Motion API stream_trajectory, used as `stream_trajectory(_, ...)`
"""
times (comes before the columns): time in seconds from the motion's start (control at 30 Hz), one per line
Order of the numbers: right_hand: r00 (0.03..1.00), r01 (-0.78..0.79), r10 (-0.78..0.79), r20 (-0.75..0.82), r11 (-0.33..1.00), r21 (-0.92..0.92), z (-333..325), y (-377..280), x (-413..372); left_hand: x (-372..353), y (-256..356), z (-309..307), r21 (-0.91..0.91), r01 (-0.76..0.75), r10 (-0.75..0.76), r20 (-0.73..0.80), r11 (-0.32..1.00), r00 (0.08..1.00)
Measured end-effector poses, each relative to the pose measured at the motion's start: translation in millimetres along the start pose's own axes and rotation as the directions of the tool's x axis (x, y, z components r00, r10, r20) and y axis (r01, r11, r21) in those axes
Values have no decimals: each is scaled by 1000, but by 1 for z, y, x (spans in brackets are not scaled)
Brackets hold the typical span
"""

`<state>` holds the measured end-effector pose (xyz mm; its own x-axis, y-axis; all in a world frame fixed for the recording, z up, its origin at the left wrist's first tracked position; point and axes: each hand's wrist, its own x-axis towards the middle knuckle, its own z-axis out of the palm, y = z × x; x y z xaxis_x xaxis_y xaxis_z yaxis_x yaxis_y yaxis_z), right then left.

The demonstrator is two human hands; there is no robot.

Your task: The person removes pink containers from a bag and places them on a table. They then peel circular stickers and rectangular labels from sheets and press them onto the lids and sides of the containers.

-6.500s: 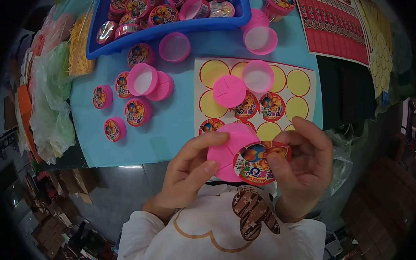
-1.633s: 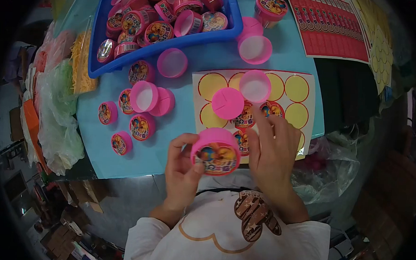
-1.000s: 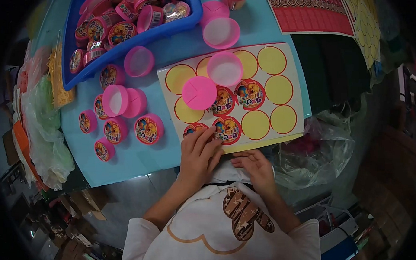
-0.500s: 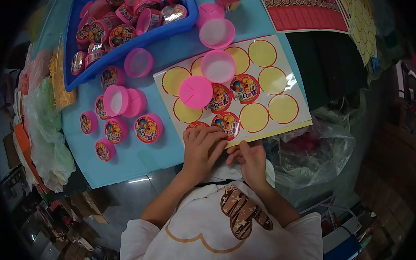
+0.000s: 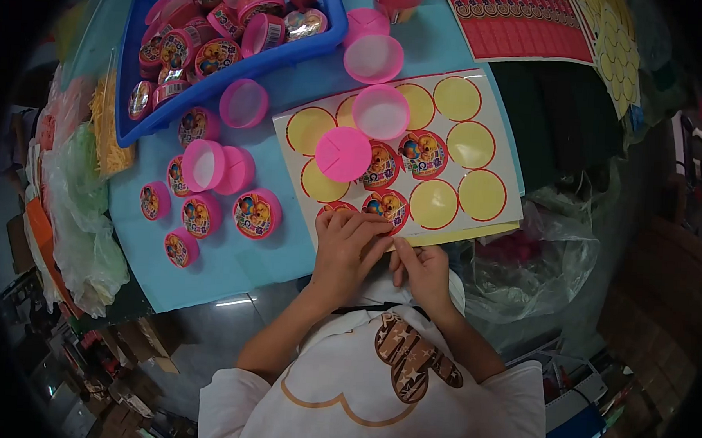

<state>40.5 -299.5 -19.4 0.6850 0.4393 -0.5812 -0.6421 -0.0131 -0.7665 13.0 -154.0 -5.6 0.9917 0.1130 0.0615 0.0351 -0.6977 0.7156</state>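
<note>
A white sheet of round stickers (image 5: 493, 108) lies on the blue tabletop, with yellow circles and several printed cartoon stickers (image 5: 423, 154) on it. Along its near edge my left hand (image 5: 343, 254) rests flat, fingers stretched over the lower printed stickers and partly hiding one. Just right of it, my right hand (image 5: 425, 273) has thumb and forefinger closed at the sheet's edge, beside a printed sticker (image 5: 386, 209); the exact pinch point is hard to make out. A pink slotted lid (image 5: 344, 154) and a pink-rimmed cup (image 5: 381, 111) sit on the sheet.
A blue bin (image 5: 240, 69) full of pink tubs stands at the back left. Several labelled tubs (image 5: 257, 213) lie left of the sheet. Red printed sheets (image 5: 524, 31) are at the back right. Clear plastic bags (image 5: 533, 266) hang beyond the table's right side.
My right hand has moved slightly left and up, its thumb and forefinger closing at the sheet's edge. My left hand stays on the sheet. The whole view has shifted a little.
</note>
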Motion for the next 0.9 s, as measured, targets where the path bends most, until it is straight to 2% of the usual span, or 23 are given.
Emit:
stream_trajectory(0.07,992,-129,129,-17,991,-27,-1,-5,1,1,0,1,3,-12,12,-3,1000,1000)
stream_trajectory(0.1,992,-129,128,-18,991,-26,-2,-3,1,0,0,3,44,-41,42,-26,998,999)
stream_trajectory(0.27,992,118,-120,-30,991,-65,1,14,5,-6,-1,11,157,-146,160,-84,977,984)
stream_trajectory(0.37,998,61,-62,-28,997,-46,3,7,2,-1,-2,2,170,-177,189,-59,970,980)
stream_trajectory(0.43,1000,23,-24,-20,997,-77,2,5,1,4,-6,-7,-70,-5,11,82,998,997)
stream_trajectory(0.47,1000,-16,15,-15,994,-108,1,4,0,5,-7,-6,-71,-8,13,82,997,997)
stream_trajectory(0.6,1000,6,-7,-8,996,-85,-1,7,-2,8,-8,-7,-58,-55,57,33,997,998)
stream_trajectory(0.67,999,8,-9,-37,1000,-19,-1,10,-2,8,-6,-7,-71,-67,69,36,995,997)
stream_trajectory(0.8,1000,7,-7,-23,1000,-12,-2,14,-3,9,-5,-5,16,-115,114,62,993,992)
stream_trajectory(0.87,998,-64,64,-25,998,4,-3,12,-3,10,-4,-6,42,-132,130,52,990,990)
stream_trajectory(0.9,998,-62,62,-24,998,3,-4,12,-3,12,-2,-10,-114,84,-78,53,990,995)
